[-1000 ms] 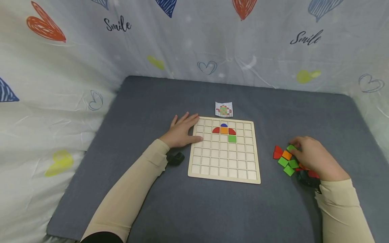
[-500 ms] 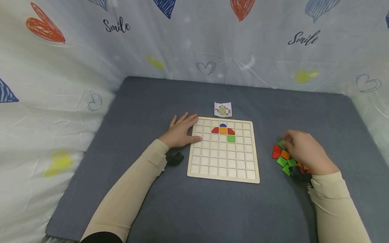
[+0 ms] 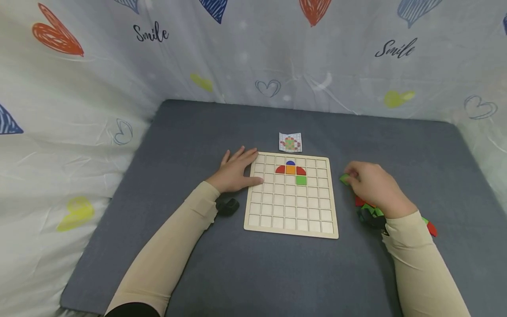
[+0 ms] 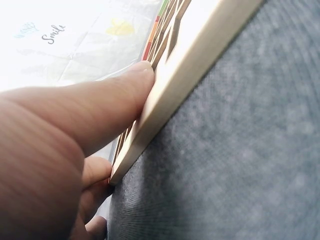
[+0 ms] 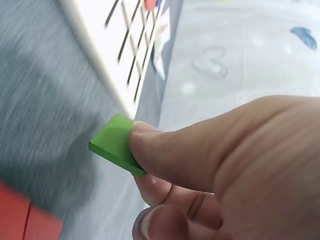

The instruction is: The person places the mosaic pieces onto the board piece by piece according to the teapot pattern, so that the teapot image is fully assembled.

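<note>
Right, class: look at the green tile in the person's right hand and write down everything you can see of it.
The green tile is a small, flat square with a plain bright green face and darker edges; it looks like painted wood. The right hand pinches it between thumb and fingers, tilted, above the grey cloth. It sits just off the right edge of the wooden grid board, not touching it.

A: Path to the pale wooden grid board [image 3: 292,198]?
B: Bare grey felt desk [image 3: 344,145] along its right edge. Left hand [image 3: 237,169] sits on the left rim.
A: Cells?
B: Lower rows free; coloured wooden tiles [image 3: 292,170] fill the top middle.
</note>
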